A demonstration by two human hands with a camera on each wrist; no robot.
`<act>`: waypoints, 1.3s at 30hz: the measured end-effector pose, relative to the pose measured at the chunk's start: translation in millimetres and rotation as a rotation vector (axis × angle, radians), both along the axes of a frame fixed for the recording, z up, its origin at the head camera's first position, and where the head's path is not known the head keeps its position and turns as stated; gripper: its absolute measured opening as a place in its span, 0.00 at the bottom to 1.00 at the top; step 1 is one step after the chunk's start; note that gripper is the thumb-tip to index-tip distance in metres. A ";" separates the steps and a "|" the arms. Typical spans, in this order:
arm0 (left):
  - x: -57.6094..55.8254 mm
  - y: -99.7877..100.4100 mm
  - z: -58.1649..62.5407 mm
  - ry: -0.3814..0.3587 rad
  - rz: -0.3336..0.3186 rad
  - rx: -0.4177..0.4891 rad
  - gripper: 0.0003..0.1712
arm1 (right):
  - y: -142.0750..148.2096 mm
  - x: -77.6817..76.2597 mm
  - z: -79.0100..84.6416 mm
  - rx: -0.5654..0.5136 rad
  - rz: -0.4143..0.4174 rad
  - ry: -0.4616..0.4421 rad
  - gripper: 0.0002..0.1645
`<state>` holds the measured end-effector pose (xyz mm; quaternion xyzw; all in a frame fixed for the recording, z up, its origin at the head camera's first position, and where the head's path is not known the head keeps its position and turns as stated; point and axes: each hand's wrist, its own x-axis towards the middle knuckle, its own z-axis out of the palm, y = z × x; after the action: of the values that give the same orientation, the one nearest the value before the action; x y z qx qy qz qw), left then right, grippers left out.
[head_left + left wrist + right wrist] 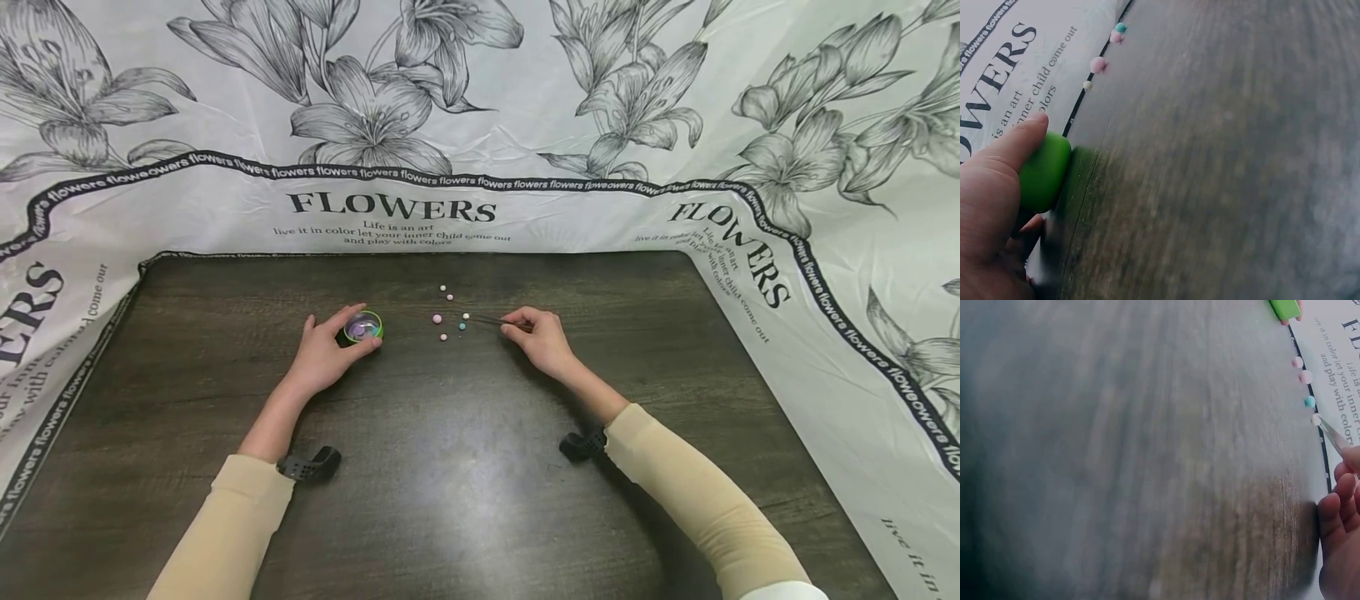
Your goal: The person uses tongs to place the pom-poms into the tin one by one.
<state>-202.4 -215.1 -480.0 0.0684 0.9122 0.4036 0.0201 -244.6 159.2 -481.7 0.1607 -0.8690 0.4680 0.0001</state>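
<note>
My left hand holds a small green cup on the dark table, thumb on the near side and fingers around the far side. Purple and light blue pieces show inside it in the head view. With thumb and fingers, my right hand pinches thin metal tweezers that point left. Their tips are at a small white bead; whether they grip it I cannot tell. Close by lie a blue bead, a larger pink bead and a pale pink bead.
Farther back on the table are another pink bead and a whitish bead. A white cloth with printed flowers and lettering stands along the back and sides. Each wrist wears a black band.
</note>
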 end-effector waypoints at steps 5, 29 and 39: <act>0.7 -0.1 -0.3 0.001 0.000 0.006 0.44 | -1.1 0.0 -2.0 0.009 -0.004 0.024 0.09; 3.0 -2.3 2.4 -0.008 -0.013 0.013 0.44 | -3.3 3.9 -3.9 -0.003 -0.022 0.087 0.05; 2.7 -2.4 0.7 0.000 -0.016 0.012 0.44 | -5.1 2.4 -1.0 -0.019 -0.038 0.100 0.05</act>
<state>-199.8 -217.6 -479.3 0.0759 0.9091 0.4089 0.0231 -242.2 154.1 -482.7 0.1672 -0.8663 0.4675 0.0540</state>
